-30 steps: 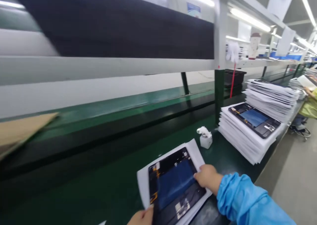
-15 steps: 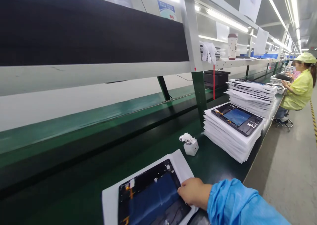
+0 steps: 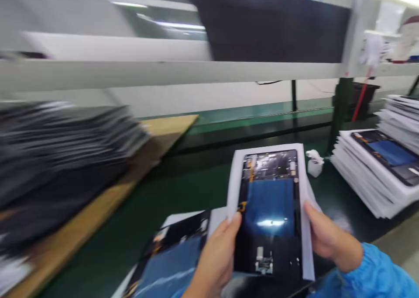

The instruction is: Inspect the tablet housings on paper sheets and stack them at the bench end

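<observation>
Between my two hands is an open tablet [image 3: 270, 206], its blue battery, orange flex cables and small circuit board showing, with a white foam sheet [image 3: 233, 175] behind it. My left hand [image 3: 218, 250] grips its left edge, thumb on the front. My right hand [image 3: 330, 234] holds the right edge, mostly the sheet's side. Below and left, a second open tablet [image 3: 173, 263] lies on another white sheet on the dark green bench, partly covered by my left hand and wrist.
A blurred stack of dark sheets [image 3: 62, 149] rests on a wooden board [image 3: 131, 184] at left. To the right stand a small white bottle [image 3: 314, 166] and piles of white sheets [image 3: 366, 175] with another open tablet [image 3: 391, 154] on top. A shelf rail [image 3: 196, 73] crosses behind.
The view has swung left. My left hand has come into view, and a tablet with its sheet is now held up in both hands; before, my right hand was on a tablet lying lower.
</observation>
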Demonstrator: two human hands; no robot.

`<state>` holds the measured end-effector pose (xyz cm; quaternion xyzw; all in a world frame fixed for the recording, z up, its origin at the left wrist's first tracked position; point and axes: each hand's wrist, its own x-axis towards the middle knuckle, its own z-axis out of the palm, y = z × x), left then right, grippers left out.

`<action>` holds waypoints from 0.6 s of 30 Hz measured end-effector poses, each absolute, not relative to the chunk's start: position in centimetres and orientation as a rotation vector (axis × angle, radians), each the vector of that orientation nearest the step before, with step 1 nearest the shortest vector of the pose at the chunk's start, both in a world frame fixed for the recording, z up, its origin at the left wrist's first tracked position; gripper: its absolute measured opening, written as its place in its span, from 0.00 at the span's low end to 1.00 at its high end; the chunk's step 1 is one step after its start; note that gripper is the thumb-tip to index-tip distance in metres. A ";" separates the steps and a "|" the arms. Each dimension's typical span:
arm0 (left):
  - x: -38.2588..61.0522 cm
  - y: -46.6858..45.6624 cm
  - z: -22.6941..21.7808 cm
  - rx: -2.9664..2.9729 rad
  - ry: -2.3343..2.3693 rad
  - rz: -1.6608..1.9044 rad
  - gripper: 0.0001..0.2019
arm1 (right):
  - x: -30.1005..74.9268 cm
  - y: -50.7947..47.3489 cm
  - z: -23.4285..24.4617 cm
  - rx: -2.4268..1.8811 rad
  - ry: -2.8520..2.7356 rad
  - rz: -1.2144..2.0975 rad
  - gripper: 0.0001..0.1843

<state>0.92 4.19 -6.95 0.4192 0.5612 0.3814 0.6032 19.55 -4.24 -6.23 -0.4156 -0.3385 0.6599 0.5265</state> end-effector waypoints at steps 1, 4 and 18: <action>0.8 3.6 -6.9 0.942 1.236 0.918 0.19 | 19.0 -4.7 -6.0 -0.914 -0.759 1.649 0.39; -0.2 2.5 -7.7 0.966 1.140 0.950 0.25 | 17.4 -6.0 -5.6 -0.933 -0.695 1.699 0.31; 0.7 0.2 -12.1 0.877 1.261 0.919 0.31 | 13.7 -7.1 -5.6 -1.126 -0.469 1.677 0.32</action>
